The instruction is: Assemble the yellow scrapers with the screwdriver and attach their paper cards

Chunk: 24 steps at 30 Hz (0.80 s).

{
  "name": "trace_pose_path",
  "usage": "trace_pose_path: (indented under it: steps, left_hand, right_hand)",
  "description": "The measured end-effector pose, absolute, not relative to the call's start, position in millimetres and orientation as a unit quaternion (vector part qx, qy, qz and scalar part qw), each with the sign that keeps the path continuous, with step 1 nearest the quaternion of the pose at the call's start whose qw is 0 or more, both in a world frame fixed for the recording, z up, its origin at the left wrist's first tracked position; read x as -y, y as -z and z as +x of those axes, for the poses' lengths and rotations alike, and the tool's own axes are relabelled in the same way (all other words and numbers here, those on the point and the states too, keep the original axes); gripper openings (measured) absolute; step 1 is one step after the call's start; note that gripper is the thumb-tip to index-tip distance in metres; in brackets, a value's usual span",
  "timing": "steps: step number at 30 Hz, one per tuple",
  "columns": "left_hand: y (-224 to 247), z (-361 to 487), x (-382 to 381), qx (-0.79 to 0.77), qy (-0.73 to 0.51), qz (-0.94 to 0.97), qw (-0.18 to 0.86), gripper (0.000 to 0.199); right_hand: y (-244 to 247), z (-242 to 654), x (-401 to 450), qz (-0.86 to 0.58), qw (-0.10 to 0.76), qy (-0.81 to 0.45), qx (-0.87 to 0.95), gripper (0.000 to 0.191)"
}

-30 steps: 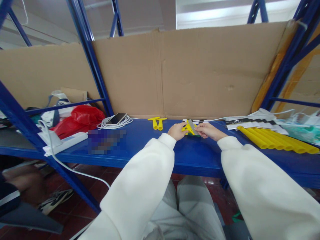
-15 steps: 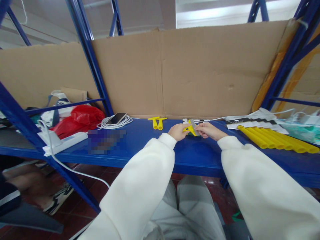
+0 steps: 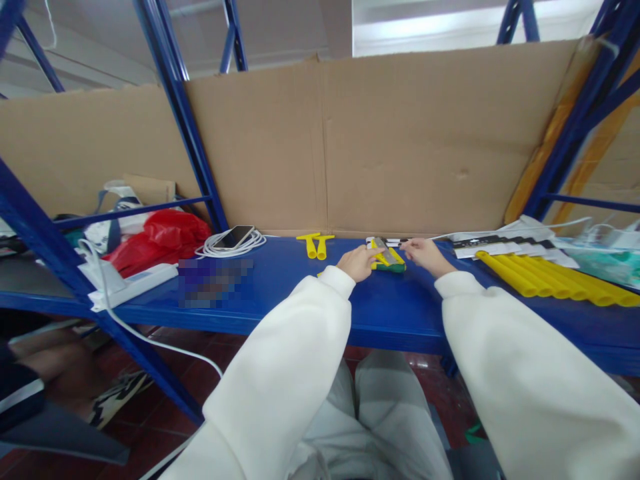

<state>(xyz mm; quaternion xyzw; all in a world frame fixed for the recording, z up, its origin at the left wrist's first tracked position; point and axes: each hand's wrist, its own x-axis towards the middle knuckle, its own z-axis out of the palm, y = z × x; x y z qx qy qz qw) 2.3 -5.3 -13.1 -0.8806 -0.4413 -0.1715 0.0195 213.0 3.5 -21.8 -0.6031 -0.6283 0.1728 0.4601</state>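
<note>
My left hand (image 3: pixel 356 263) is closed around the near end of a yellow plastic piece with a flat grey plate (image 3: pixel 385 251) on it, over the blue shelf. Beneath and beside that piece lies a green and yellow object (image 3: pixel 391 267), partly covered, whose kind I cannot make out. Just right of the plate, my right hand (image 3: pixel 424 256) has its fingertips pinched together, apart from the yellow piece. Whatever sits between them is too small to name. Two yellow T-shaped handles (image 3: pixel 321 248) lie side by side left of my left hand.
A row of yellow tubes (image 3: pixel 555 277) lies at the right, with black and white strips (image 3: pixel 500 247) behind. A phone (image 3: pixel 237 236) rests on a coiled white cable at left, near a power strip (image 3: pixel 143 283) and red bag (image 3: pixel 160 240). Cardboard (image 3: pixel 400 147) walls the back.
My right hand has drawn back to the right, off the grey plate. The yellow piece now sits lower and flatter, with the green and yellow object showing more; my left hand stays on it.
</note>
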Motion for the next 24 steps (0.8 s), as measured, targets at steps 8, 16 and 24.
trace_pose_path:
  steps: [8, 16, 24]
  left_hand:
    - [16, 0, 1, 0.476, 0.163, -0.864, 0.002, 0.043]
    - [16, 2, 2, 0.482, 0.167, -0.86, -0.007, 0.042]
    - [13, 2, 4, 0.48, 0.148, -0.864, -0.007, 0.042]
  right_hand:
    - [28, 228, -9, -0.691, 0.237, 0.019, 0.682, 0.022]
    - [31, 220, -18, -0.698, 0.172, 0.015, 0.695, 0.021]
    - [26, 218, -32, -0.717, 0.106, 0.003, 0.689, 0.022]
